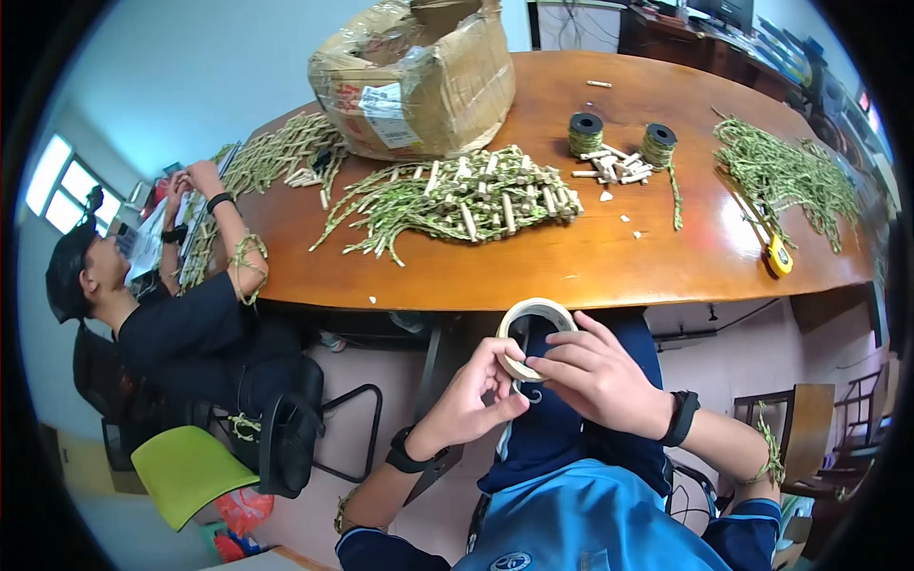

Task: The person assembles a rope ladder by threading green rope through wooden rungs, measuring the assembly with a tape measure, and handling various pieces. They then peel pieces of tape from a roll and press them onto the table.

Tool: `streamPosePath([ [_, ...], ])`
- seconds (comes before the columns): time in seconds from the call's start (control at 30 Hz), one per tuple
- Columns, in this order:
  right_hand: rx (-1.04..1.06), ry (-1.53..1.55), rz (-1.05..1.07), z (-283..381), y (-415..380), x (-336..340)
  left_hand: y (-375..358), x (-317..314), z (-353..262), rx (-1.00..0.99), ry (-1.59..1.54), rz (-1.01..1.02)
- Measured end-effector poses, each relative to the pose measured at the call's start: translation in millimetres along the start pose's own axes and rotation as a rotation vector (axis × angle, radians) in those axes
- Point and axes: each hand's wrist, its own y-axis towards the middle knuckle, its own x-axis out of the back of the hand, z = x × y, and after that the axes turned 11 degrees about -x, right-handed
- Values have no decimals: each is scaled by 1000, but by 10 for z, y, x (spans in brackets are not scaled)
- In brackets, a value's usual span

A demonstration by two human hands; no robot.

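A roll of cream masking tape (526, 308) is held above my lap, just off the table's front edge. My left hand (473, 395) grips its lower left rim with bent fingers. From the other side, my right hand (600, 373) has its fingers closed on the lower right rim, the fingertips of both hands nearly meeting. Green twisted cord (769, 452) is looped around my right upper arm. On the table ahead lies a large pile of green cords with short wooden sticks (476, 195).
Behind the pile stands a cardboard box (457, 90). Two cord spools (657, 145) stand near loose sticks (624, 169). A yellow tape measure (778, 257) and a cord heap (790, 176) are at right. A seated co-worker (190, 314) handles cord pieces at left.
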Motion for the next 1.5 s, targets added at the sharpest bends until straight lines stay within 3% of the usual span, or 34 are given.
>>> streamPosePath([
  [0.13, -56, 71, -96, -8, -37, 158, -36, 196, -234, -41, -80, -148],
  [0.2, -89, 90, -148, -80, -113, 184, -122, 473, -239, -130, 41, -245],
  [0.37, -166, 165, -181, -234, -270, 190, -181, 1095, -449, -274, 139, -615],
  [0.47, -193, 181, -165, -246, -327, 184, -123, 1511, -336, -195, 189, -801],
  [0.57, -197, 171, -172, -251, -370, 195, -129, 1875, -194, -43, 311, -846],
  [0.7, -220, 158, -195, -286, -440, 242, -122, 1865, -335, 202, 617, -809],
  [0.8, -255, 164, -209, -342, -506, 233, -184, 1878, -257, 192, 1017, -850],
  [0.87, -260, 173, -206, -379, -531, 223, -111, 1610, -278, 71, 1164, -866],
  [0.93, -277, 195, -196, -401, -565, 202, -35, 1389, -180, -134, 1261, -775],
  [1.13, -256, 206, -197, -380, -575, 154, 301, 758, 54, -457, 1434, -453],
  [1.5, -387, 197, -193, -548, -822, 97, 317, 795, 236, -427, 1409, -385],
])
